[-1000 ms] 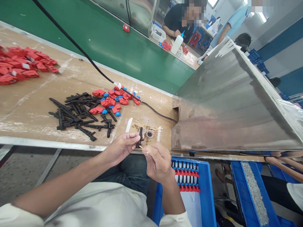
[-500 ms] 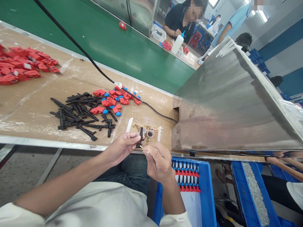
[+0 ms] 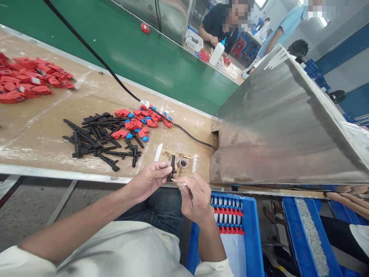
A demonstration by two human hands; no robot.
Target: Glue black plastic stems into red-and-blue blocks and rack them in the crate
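Note:
Above the table's front edge, my left hand (image 3: pixel 155 175) is closed on a black plastic part (image 3: pixel 172 169), a narrow rod with short side stubs, held roughly upright. My right hand (image 3: pixel 196 194) pinches a cotton swab (image 3: pixel 179 182) with a pale wooden stick. The swab's far end meets or nearly meets the lower part of the black piece; I cannot tell which. Just behind the part stands a small round cup (image 3: pixel 183 163) of dark liquid, with a second cup partly hidden by my fingers. More swabs (image 3: pixel 191 157) lie beside the cup.
Black parts (image 3: pixel 92 134) lie heaped on the cardboard-covered table, beside red-and-blue pieces (image 3: pixel 134 124). Red pieces (image 3: pixel 31 79) are piled far left. A cable (image 3: pixel 190 136) runs to a metal panel (image 3: pixel 282 127). Below right, a blue tray (image 3: pixel 252 231) holds assembled rows. A co-worker (image 3: pixel 221 23) sits across the green belt (image 3: pixel 121 57).
My right hand has shifted slightly right and up, and more of the swab's stick shows. The black part has barely moved. The red piece on the belt has slid left.

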